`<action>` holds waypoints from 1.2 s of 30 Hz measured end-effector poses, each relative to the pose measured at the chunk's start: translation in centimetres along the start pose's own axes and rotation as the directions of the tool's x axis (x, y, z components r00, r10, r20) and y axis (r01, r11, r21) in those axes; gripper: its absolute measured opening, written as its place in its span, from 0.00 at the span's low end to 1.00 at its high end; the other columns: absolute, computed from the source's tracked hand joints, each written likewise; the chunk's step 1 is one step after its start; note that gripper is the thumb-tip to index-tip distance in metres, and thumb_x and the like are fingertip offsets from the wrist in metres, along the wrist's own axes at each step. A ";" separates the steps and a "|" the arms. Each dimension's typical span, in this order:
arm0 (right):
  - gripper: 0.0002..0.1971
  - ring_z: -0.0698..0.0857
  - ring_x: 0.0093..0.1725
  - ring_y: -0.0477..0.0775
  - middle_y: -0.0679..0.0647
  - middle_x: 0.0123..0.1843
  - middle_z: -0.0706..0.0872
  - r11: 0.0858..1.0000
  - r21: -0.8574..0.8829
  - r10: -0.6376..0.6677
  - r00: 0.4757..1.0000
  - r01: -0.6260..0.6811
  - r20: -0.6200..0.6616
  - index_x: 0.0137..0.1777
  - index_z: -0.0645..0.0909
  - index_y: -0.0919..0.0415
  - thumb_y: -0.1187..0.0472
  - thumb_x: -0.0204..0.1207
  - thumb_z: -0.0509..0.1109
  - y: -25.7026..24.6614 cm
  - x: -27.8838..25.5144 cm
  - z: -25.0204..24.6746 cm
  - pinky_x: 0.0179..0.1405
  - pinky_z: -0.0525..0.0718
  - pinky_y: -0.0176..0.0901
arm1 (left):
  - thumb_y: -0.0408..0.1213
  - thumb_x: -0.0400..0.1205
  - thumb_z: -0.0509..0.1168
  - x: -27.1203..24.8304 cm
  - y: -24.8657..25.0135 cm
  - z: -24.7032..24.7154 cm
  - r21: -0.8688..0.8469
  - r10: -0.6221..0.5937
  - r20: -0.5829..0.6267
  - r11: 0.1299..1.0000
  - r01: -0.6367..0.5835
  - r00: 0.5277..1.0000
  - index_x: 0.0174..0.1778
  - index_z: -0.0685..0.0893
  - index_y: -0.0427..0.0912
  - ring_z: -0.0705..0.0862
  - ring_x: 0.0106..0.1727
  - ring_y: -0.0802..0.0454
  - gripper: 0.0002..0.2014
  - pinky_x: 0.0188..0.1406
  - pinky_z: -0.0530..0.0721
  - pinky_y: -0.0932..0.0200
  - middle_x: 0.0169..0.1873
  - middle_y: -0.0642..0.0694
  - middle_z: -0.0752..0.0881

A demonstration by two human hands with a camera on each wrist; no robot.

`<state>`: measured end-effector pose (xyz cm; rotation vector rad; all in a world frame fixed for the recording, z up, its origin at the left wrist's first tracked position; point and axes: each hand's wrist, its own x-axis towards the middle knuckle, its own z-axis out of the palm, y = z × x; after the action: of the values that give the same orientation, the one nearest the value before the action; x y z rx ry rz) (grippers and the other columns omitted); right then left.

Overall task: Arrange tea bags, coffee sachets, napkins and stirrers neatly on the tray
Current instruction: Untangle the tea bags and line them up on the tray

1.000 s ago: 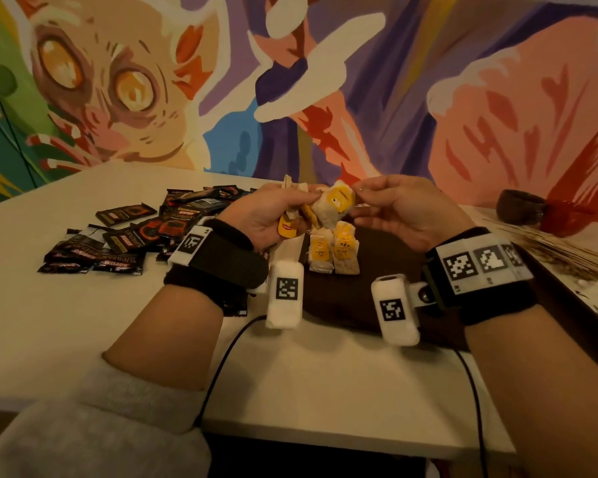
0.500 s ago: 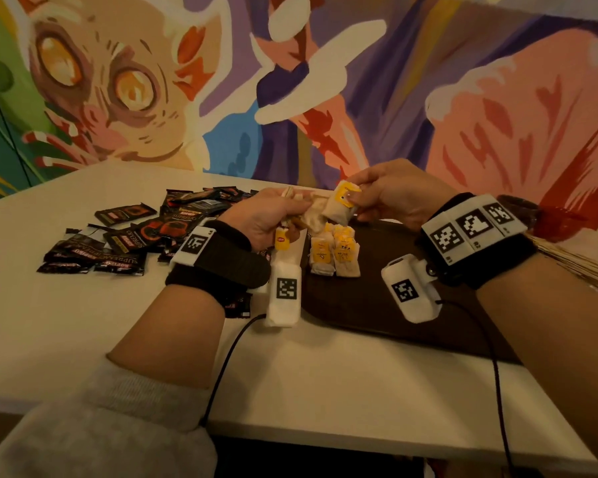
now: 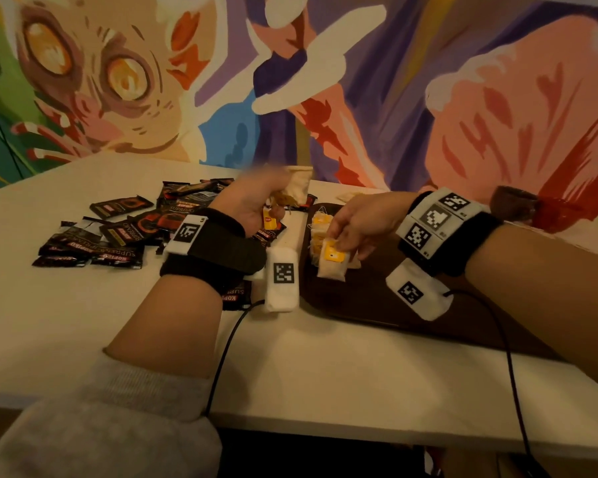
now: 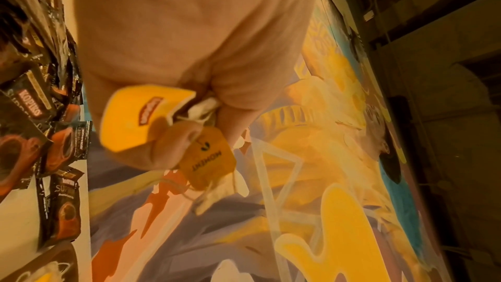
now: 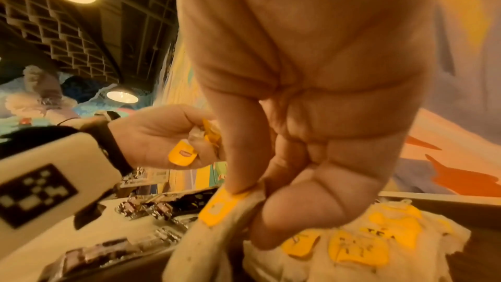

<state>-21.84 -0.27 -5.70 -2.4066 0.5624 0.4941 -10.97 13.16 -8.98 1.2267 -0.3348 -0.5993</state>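
— Holding anything, that right hand [image 3: 356, 224]?

— Yes, its thumb and fingers [image 5: 244, 158] pinch one tea bag [image 3: 332, 262] by the top, where the yellow tag sits. The bag hangs low over the dark tray [image 3: 366, 298], at the tray's left end, just beside the row of tea bags [image 3: 320, 225] already lying there. Whether its bottom touches the tray I cannot tell.

— And the left hand [image 3: 252, 205]?

— Fingers curled around a small bunch of tea bags [image 4: 200, 113], with two yellow tags and some string sticking out between the fingers. It is raised above the worktop [image 3: 325, 374], just left of the tray's left edge, and blurred in the head view.

— Where are the coffee sachets [image 3: 118, 232]?

— Spread loosely on the worktop left of the left hand, toward the far-left part, dark wrappers overlapping at all angles. One more sachet [image 3: 235, 298] shows under the left wrist, near the tray's front-left corner.

— Anything else on the worktop?

— A dark brown bowl [image 3: 513, 205] by the far edge on the right, next to something red and blurred. A painted mural [image 3: 290, 81] fills the wall behind.
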 end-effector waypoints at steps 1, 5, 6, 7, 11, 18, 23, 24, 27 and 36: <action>0.09 0.83 0.44 0.48 0.58 0.54 0.85 0.999 -0.036 0.006 1.000 -0.007 -0.011 0.54 0.81 0.59 0.70 0.79 0.65 -0.2 0.3 0.2 0.40 0.82 0.37 | 0.31 0.85 0.60 0.0 0.0 0.0 0.001 -0.005 0.007 1.000 0.005 1.000 0.47 0.79 0.40 0.78 0.31 0.55 0.03 0.15 0.71 0.69 0.40 0.43 0.83; 0.15 0.82 0.41 0.47 0.56 0.48 0.83 0.991 -0.127 0.029 0.997 -0.039 -0.075 0.64 0.79 0.63 0.69 0.79 0.67 -0.9 1.5 0.5 0.41 0.82 0.36 | 0.31 0.85 0.61 0.2 -0.2 -0.1 -0.006 -0.016 0.036 1.000 0.016 0.999 0.45 0.79 0.40 0.78 0.32 0.55 0.04 0.14 0.70 0.69 0.37 0.43 0.83; 0.15 0.82 0.40 0.47 0.55 0.45 0.83 0.990 -0.133 0.038 0.995 -0.050 -0.093 0.64 0.79 0.63 0.69 0.78 0.67 -1.1 1.7 0.5 0.40 0.82 0.36 | 0.31 0.85 0.61 0.3 -0.2 -0.1 -0.012 -0.018 0.040 1.000 0.019 0.999 0.45 0.79 0.39 0.78 0.32 0.55 0.04 0.14 0.70 0.69 0.37 0.43 0.83; 0.14 0.82 0.40 0.48 0.54 0.44 0.82 0.988 -0.142 0.047 0.994 -0.061 -0.103 0.64 0.79 0.63 0.69 0.78 0.67 -1.2 2.0 0.6 0.41 0.83 0.36 | 0.31 0.85 0.61 0.3 -0.2 -0.1 -0.014 -0.020 0.042 1.000 0.021 0.999 0.46 0.79 0.39 0.78 0.32 0.55 0.03 0.14 0.70 0.69 0.38 0.43 0.83; 0.15 0.83 0.43 0.51 0.55 0.45 0.82 0.976 -0.201 0.065 0.991 -0.087 -0.117 0.65 0.78 0.64 0.68 0.79 0.67 -1.6 2.6 0.8 0.46 0.83 0.38 | 0.32 0.85 0.62 0.3 -0.2 0.0 0.009 -0.018 0.050 1.000 0.017 0.999 0.49 0.80 0.40 0.78 0.33 0.55 0.03 0.14 0.70 0.69 0.44 0.41 0.83; 0.18 0.80 0.41 0.49 0.54 0.44 0.82 0.894 -0.439 0.003 0.980 -0.092 -0.200 0.65 0.80 0.66 0.61 0.76 0.71 -2.0 3.3 1.0 0.35 0.79 0.34 | 0.33 0.85 0.62 0.2 -0.1 0.1 0.023 -0.041 0.049 0.999 0.040 0.998 0.50 0.81 0.41 0.78 0.34 0.55 0.03 0.14 0.71 0.69 0.49 0.40 0.83; 0.14 0.75 0.32 0.41 0.47 0.35 0.78 0.912 -0.408 -0.022 0.987 -0.046 -0.159 0.62 0.83 0.64 0.65 0.76 0.70 -2.0 2.9 1.0 0.20 0.75 0.23 | 0.33 0.84 0.63 0.3 -0.3 0.2 0.040 -0.044 0.045 0.998 0.043 0.998 0.54 0.81 0.40 0.79 0.36 0.53 0.05 0.14 0.72 0.68 0.52 0.38 0.83; 0.14 0.76 0.32 0.41 0.47 0.35 0.79 0.920 -0.391 -0.025 0.989 -0.036 -0.148 0.62 0.83 0.63 0.65 0.76 0.70 -1.9 2.8 0.8 0.20 0.75 0.23 | 0.33 0.84 0.63 0.3 -0.4 0.3 0.037 -0.043 0.045 0.998 0.042 0.998 0.57 0.81 0.39 0.79 0.35 0.53 0.07 0.14 0.72 0.67 0.52 0.38 0.83; 0.13 0.81 0.36 0.43 0.49 0.40 0.84 0.965 -0.262 -0.018 0.989 -0.022 -0.150 0.61 0.83 0.61 0.66 0.77 0.69 -1.5 2.6 0.2 0.28 0.79 0.30 | 0.32 0.83 0.64 0.2 -0.4 0.3 0.044 -0.027 0.071 0.999 0.024 0.997 0.57 0.83 0.40 0.79 0.34 0.53 0.08 0.14 0.72 0.67 0.51 0.38 0.84; 0.16 0.84 0.34 0.49 0.55 0.38 0.87 0.626 0.695 -0.138 0.928 0.352 -0.346 0.48 0.79 0.60 0.49 0.84 0.56 1.3 -0.1 0.0 0.29 0.80 0.35 | 0.30 0.82 0.64 -0.5 -0.8 1.2 0.005 0.021 0.193 1.000 -0.023 0.981 0.56 0.85 0.39 0.84 0.29 0.57 0.09 0.18 0.74 0.69 0.39 0.43 0.86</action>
<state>-22.61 -1.13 -6.25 -1.6844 0.4127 -0.1858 -12.20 12.36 -9.36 1.1722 -0.5131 -0.7006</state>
